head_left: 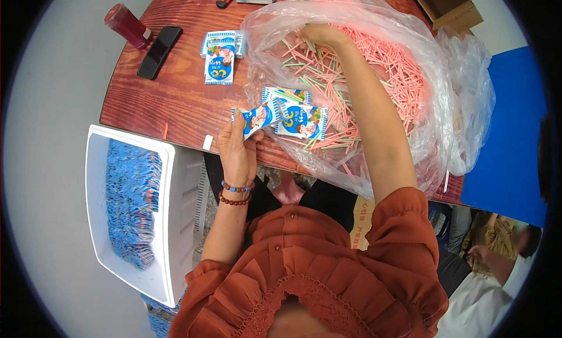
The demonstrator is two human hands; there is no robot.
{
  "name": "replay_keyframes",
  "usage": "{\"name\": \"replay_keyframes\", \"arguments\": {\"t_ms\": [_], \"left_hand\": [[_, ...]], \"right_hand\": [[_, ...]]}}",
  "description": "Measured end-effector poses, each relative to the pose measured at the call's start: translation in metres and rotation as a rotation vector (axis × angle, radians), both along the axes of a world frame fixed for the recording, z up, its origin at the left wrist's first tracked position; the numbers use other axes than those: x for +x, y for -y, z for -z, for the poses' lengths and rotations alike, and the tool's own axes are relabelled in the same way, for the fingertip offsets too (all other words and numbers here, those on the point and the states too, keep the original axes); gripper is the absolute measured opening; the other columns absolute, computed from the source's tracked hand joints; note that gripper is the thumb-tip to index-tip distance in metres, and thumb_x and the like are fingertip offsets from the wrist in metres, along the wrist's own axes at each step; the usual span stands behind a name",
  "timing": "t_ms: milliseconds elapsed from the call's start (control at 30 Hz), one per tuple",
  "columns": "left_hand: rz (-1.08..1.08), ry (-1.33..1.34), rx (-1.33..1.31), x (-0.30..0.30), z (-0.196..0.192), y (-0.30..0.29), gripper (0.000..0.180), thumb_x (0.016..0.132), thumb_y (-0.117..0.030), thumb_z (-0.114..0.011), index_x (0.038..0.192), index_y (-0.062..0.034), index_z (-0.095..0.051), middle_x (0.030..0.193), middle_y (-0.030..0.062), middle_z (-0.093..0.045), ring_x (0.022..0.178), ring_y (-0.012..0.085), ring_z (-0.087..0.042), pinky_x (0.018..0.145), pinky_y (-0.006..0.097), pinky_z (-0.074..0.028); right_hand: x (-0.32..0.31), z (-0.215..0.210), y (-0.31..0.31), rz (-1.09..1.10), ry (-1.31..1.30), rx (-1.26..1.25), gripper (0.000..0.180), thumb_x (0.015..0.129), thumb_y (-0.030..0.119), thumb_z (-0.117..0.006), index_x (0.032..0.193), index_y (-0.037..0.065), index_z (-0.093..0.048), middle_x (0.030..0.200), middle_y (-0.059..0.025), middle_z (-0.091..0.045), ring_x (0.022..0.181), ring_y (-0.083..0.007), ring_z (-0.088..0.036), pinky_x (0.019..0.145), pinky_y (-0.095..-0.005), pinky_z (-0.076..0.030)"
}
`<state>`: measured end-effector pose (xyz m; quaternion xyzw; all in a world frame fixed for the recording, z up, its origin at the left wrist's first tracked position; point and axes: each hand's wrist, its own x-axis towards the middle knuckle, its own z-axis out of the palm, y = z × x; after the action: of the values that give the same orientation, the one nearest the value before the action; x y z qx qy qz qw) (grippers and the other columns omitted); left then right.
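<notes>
White foam box (171, 209) at far left, off the table edge, packed with blue sachets (133, 200) in rows. Wooden table (170, 98) beside and above it. On the table's left part: a dark red bottle (127, 25) lying tilted, and a black phone (159, 52) just beside it. Further right, a small stack of blue-and-white sachets (220, 58) lying flat, well apart from the hands.

Left hand (239, 150) at the near table edge, beaded bracelets on the wrist. Fingers clenched around one blue-and-white packet (257, 118), held tilted, its upper end pointing toward the bag. Two more packets (300, 118) of the same kind lie flat just beside it, resting on the clear plastic.

Clear plastic bag (351, 21), large and open, spread over the middle and right of the table. Inside: a heap of thin pink and green sticks (374, 74), mostly pink. Right hand (321, 34) reaches deep into the bag, down among the sticks at the far side; fingers curled into the heap, but cannot tell whether they hold any.

Blue surface (515, 133) at far right, beyond the bag.
</notes>
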<state>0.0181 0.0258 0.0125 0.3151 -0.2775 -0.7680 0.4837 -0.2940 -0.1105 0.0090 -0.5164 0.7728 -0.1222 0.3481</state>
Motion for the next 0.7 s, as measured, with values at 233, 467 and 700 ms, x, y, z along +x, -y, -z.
{"name": "replay_keyframes", "arguments": {"t_ms": [233, 467, 700], "left_hand": [[0.029, 0.004, -0.002, -0.009, -0.001, -0.002, 0.027, 0.099, -0.026, -0.052, 0.091, -0.003, -0.064, 0.087, 0.005, -0.067, 0.07, 0.0087, -0.056, 0.061, 0.024, -0.045], [0.058, -0.021, -0.023, -0.018, -0.005, -0.005, 0.026, 0.099, -0.025, -0.053, 0.093, -0.0029, -0.065, 0.09, 0.0042, -0.067, 0.074, 0.009, -0.058, 0.062, 0.024, -0.047], [0.109, -0.072, 0.011, -0.037, 0.0, -0.006, 0.025, 0.098, -0.025, -0.055, 0.095, -0.0026, -0.065, 0.089, 0.0044, -0.067, 0.072, 0.01, -0.058, 0.063, 0.025, -0.048]], "right_hand": [[-0.017, -0.012, -0.051, 0.085, 0.444, -0.276, 0.021, 0.094, 0.015, -0.055, 0.111, 0.002, -0.058, 0.086, -0.0042, -0.062, 0.076, -0.0137, -0.057, 0.072, -0.0317, -0.045], [-0.002, -0.028, -0.099, 0.172, 0.517, -0.366, 0.032, 0.097, 0.024, -0.052, 0.118, 0.0, -0.054, 0.091, -0.0075, -0.066, 0.087, -0.014, -0.06, 0.081, -0.0304, -0.043], [0.005, 0.002, -0.138, 0.234, 1.027, -0.639, 0.023, 0.098, 0.019, -0.051, 0.111, 0.0, -0.054, 0.082, -0.0062, -0.059, 0.08, -0.0182, -0.06, 0.077, -0.0308, -0.049]]}}
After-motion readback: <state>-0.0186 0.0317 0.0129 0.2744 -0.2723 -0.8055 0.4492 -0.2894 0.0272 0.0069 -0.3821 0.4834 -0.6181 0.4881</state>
